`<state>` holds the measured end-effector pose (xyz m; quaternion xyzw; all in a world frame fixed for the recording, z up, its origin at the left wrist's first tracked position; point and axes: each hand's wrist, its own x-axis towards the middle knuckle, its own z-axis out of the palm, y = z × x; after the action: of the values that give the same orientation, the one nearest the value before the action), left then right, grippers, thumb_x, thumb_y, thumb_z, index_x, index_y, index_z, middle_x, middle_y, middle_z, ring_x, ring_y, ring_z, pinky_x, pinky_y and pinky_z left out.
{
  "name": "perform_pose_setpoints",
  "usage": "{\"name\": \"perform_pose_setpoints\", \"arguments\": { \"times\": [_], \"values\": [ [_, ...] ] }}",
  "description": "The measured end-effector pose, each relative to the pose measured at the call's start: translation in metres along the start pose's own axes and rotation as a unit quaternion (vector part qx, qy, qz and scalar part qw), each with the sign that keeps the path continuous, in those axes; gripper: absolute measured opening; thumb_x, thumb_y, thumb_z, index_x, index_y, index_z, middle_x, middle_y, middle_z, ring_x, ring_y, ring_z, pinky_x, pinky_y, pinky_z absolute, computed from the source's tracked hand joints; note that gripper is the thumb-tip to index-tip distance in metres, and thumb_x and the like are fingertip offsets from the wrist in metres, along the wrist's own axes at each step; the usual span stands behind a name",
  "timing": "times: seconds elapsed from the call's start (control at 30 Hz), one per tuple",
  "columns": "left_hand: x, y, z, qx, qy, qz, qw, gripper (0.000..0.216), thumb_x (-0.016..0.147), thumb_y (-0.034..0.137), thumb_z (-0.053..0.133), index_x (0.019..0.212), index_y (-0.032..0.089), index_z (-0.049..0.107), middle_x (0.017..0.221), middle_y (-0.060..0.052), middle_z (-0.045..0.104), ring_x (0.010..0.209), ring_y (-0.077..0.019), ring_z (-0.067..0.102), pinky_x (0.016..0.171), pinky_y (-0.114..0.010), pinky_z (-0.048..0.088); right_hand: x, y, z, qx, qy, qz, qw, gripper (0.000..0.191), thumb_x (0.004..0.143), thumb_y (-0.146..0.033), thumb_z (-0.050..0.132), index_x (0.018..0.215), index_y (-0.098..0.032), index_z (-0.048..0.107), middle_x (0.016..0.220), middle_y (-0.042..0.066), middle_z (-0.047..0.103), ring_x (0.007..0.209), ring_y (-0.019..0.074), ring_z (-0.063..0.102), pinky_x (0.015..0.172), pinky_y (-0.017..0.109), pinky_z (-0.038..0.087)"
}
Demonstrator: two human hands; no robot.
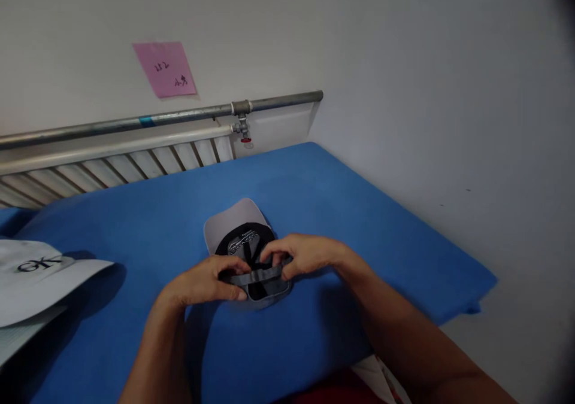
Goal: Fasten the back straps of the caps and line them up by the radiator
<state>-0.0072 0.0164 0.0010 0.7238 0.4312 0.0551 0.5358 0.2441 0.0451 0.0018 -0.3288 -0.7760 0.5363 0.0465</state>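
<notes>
A grey baseball cap (236,221) lies upside down on the blue-covered table, its brim pointing away from me and its dark inside showing. Across the back opening runs the cap's grey adjuster strap (258,276), with a buckle near its middle. My left hand (204,281) pinches the left end of the strap, thumb below and fingers above. At the strap's right end, my right hand (305,254) grips it between thumb and fingers, the index finger bent over the cap's inside.
White caps (31,278) with dark lettering are piled at the left edge of the blue table cover (341,206). Behind the table are a white radiator (135,164) and a metal pipe (179,115) with a red-handled valve. A pink note (165,69) hangs on the wall; another wall borders the right.
</notes>
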Motion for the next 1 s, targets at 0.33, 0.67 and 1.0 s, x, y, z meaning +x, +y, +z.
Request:
{"name": "perform_pose_setpoints", "arguments": {
  "times": [0.33, 0.67, 1.0],
  "values": [
    [0.008, 0.008, 0.015, -0.196, 0.109, 0.087, 0.971, 0.022, 0.079, 0.031, 0.067, 0.1, 0.023, 0.07, 0.09, -0.002, 0.067, 0.078, -0.0146, 0.057, 0.069, -0.025, 0.043, -0.002, -0.013, 0.008, -0.173, 0.381, -0.192, 0.888, 0.027, 0.071, -0.003, 0.052, 0.088, -0.02, 0.064, 0.087, 0.001, 0.067, 0.085, 0.0166, 0.058, 0.088, 0.037, 0.039],
    [0.014, 0.009, 0.023, -0.24, 0.132, 0.092, 0.957, 0.021, 0.08, 0.032, 0.069, 0.099, 0.022, 0.071, 0.085, 0.0, 0.066, 0.075, -0.0126, 0.057, 0.067, -0.023, 0.042, 0.001, -0.018, 0.025, -0.118, 0.338, -0.209, 0.91, 0.019, 0.078, -0.006, 0.053, 0.085, -0.018, 0.065, 0.078, 0.0, 0.062, 0.071, 0.0103, 0.056, 0.065, 0.022, 0.044],
    [0.014, 0.008, 0.022, -0.279, 0.154, 0.059, 0.946, 0.019, 0.075, 0.033, 0.072, 0.09, 0.02, 0.072, 0.081, 0.0, 0.067, 0.071, -0.0118, 0.057, 0.067, -0.024, 0.043, 0.003, -0.007, 0.025, -0.155, 0.3, -0.242, 0.91, 0.014, 0.081, -0.013, 0.055, 0.09, -0.018, 0.065, 0.077, 0.0, 0.06, 0.068, 0.0108, 0.055, 0.065, 0.023, 0.045]
  ]
}}
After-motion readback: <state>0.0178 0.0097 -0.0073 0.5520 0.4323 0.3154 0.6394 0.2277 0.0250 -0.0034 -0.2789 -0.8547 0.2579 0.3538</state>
